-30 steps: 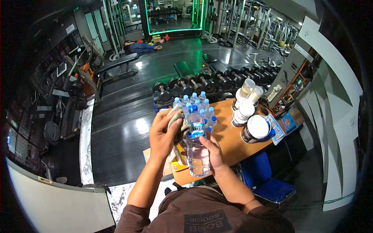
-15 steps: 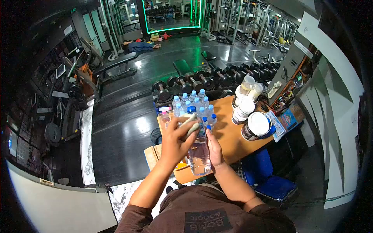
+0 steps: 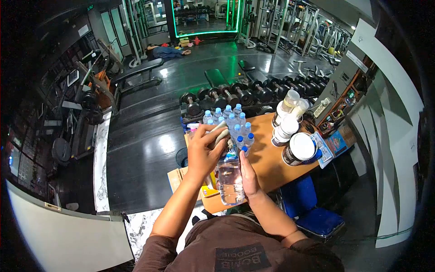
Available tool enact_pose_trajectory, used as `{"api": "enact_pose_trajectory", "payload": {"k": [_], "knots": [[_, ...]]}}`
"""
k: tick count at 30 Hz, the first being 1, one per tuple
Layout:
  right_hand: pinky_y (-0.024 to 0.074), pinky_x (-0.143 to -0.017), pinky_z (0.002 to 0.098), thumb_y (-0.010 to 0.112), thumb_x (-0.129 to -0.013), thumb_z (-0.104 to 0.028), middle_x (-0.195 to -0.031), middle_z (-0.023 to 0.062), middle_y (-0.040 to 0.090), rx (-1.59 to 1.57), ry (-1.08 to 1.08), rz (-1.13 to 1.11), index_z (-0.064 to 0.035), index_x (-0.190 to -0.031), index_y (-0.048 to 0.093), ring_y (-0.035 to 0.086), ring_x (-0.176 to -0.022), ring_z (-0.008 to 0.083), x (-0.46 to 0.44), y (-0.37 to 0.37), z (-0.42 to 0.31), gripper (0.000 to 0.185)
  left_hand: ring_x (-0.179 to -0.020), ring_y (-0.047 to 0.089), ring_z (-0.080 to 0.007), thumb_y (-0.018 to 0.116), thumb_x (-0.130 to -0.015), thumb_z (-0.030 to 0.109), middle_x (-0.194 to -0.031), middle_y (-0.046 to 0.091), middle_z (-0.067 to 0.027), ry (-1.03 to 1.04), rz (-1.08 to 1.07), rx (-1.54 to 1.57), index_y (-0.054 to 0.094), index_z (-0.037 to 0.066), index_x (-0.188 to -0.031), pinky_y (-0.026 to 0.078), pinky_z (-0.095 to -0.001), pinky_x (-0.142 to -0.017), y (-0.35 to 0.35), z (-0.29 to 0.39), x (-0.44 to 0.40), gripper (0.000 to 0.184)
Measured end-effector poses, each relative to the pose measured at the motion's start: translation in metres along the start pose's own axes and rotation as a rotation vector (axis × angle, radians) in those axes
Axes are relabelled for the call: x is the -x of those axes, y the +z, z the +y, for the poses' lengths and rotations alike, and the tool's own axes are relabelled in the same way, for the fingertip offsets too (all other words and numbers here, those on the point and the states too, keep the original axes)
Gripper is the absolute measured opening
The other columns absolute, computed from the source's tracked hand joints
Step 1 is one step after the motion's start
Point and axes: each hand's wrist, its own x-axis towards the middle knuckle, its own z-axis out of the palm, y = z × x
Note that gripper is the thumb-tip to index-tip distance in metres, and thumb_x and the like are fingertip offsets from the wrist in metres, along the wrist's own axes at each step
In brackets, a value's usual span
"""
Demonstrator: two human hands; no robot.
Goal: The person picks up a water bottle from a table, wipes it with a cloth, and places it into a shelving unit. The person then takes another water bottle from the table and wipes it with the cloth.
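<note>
Dark gym floor spreads behind a wooden table, and over the table's near end the person's two hands meet at a clear water bottle. The left hand is closed around a pale cloth, its fingers bent and reaching across toward the right, with the cloth pressed about the upper part of the bottle, so the cap is hidden. Its left forearm slants up and inward from the brown sleeve. The right hand grips the bottle from its right side, thumb extended upward along it and the other fingers mostly out of sight behind; the right forearm angles up and inward too. The bottle's long axis runs up and away from the person's chest, base low and nearest the body, top end toward the cloth; how far it tilts from upright cannot be told. A blue label shows just below the cloth. Just beyond the hands stands a group of capped bottles, upright on the table. Farther right are white-lidded tubs, with a blue chair nearer the person. Past the table, a row of dumbbells sits on a rack.
</note>
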Motion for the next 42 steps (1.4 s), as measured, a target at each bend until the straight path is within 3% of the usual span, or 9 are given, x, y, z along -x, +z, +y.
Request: {"api": "enact_pose_trajectory", "payload": {"k": [7, 14, 18, 24, 30, 33, 34, 36, 42], "knots": [[0.0588, -0.097, 0.0359, 0.042, -0.113, -0.057, -0.136, 0.0078, 0.066, 0.040, -0.117, 0.067, -0.0086, -0.150, 0.053, 0.069, -0.116, 0.0174, -0.008, -0.012, -0.009, 0.062, -0.088, 0.072, -0.0278, 0.083, -0.086, 0.010, -0.102, 0.068, -0.0124, -0.014, -0.260, -0.071, 0.082, 0.008, -0.117, 0.058, -0.0381, -0.077, -0.008, 0.038, 0.033, 0.031], [0.0586, -0.098, 0.0372, 0.034, -0.116, -0.055, -0.134, 0.0089, 0.066, 0.057, -0.178, 0.097, -0.0083, -0.150, 0.052, 0.070, -0.114, 0.0187, -0.008, 0.010, -0.007, 0.061, -0.098, 0.072, -0.0323, 0.081, -0.085, 0.004, -0.114, 0.069, -0.0135, 0.078, -0.091, -0.091, 0.080, 0.007, -0.121, 0.057, -0.0392, -0.083, -0.004, 0.013, 0.008, 0.037], [0.0578, -0.099, 0.0369, 0.033, -0.116, -0.054, -0.135, 0.0078, 0.065, 0.102, -0.146, 0.090, -0.0082, -0.152, 0.049, 0.069, -0.115, 0.0181, -0.007, 0.009, -0.003, 0.060, -0.100, 0.073, -0.0264, 0.077, -0.087, 0.001, -0.118, 0.070, -0.0126, 0.057, -0.045, -0.128, 0.080, 0.005, -0.120, 0.058, -0.0343, -0.087, 0.002, -0.003, 0.000, 0.034], [0.0614, -0.090, 0.0357, 0.044, -0.110, -0.065, -0.121, 0.0074, 0.071, 0.107, -0.005, 0.167, -0.0089, -0.143, 0.059, 0.073, -0.103, 0.0177, -0.006, -0.009, -0.012, 0.066, -0.078, 0.066, -0.0255, 0.084, -0.085, 0.009, -0.099, 0.064, -0.0106, 0.016, -0.154, -0.136, 0.082, 0.008, -0.119, 0.055, -0.0368, -0.071, 0.005, 0.028, 0.046, 0.034], [0.0612, -0.092, 0.0363, 0.042, -0.111, -0.064, -0.127, 0.0097, 0.071, 0.036, -0.123, 0.172, -0.0069, -0.143, 0.058, 0.074, -0.108, 0.0216, -0.014, -0.011, -0.018, 0.067, -0.077, 0.065, -0.0255, 0.084, -0.082, 0.008, -0.095, 0.065, -0.0104, -0.003, -0.319, 0.067, 0.082, 0.009, -0.121, 0.054, -0.0372, -0.070, -0.004, 0.042, 0.058, 0.039], [0.0588, -0.096, 0.0354, 0.040, -0.113, -0.061, -0.130, 0.0084, 0.069, 0.056, -0.135, 0.141, -0.0067, -0.144, 0.057, 0.071, -0.113, 0.0196, -0.014, -0.008, -0.014, 0.065, -0.089, 0.069, -0.0225, 0.081, -0.081, 0.005, -0.107, 0.070, -0.0106, -0.019, -0.149, -0.036, 0.081, 0.006, -0.121, 0.056, -0.0339, -0.079, -0.001, 0.029, 0.040, 0.040], [0.0576, -0.097, 0.0350, 0.039, -0.113, -0.059, -0.132, 0.0077, 0.069, 0.065, -0.144, 0.127, -0.0067, -0.145, 0.057, 0.070, -0.115, 0.0186, -0.014, -0.006, -0.013, 0.064, -0.079, 0.065, -0.0255, 0.082, -0.082, 0.004, -0.106, 0.070, -0.0123, 0.162, -0.014, -0.058, 0.082, 0.007, -0.120, 0.053, -0.0363, -0.072, 0.004, 0.019, 0.030, 0.038], [0.0511, -0.107, 0.0352, 0.037, -0.116, -0.054, -0.133, 0.0063, 0.068, 0.105, -0.234, 0.179, -0.0059, -0.146, 0.057, 0.066, -0.119, 0.0166, -0.020, -0.009, -0.001, 0.061, -0.080, 0.065, -0.0246, 0.082, -0.084, 0.004, -0.107, 0.071, -0.0122, 0.049, 0.058, -0.041, 0.082, 0.007, -0.119, 0.053, -0.0355, -0.073, 0.010, 0.015, 0.025, 0.035], [0.0540, -0.103, 0.0341, 0.038, -0.116, -0.052, -0.138, 0.0068, 0.064, 0.092, -0.170, 0.128, -0.0065, -0.147, 0.054, 0.067, -0.118, 0.0163, -0.018, -0.027, -0.009, 0.057, -0.078, 0.065, -0.0225, 0.084, -0.084, 0.005, -0.101, 0.068, -0.0105, -0.004, -0.059, -0.082, 0.082, 0.010, -0.120, 0.053, -0.0348, -0.070, 0.003, 0.036, 0.056, 0.037]]}}
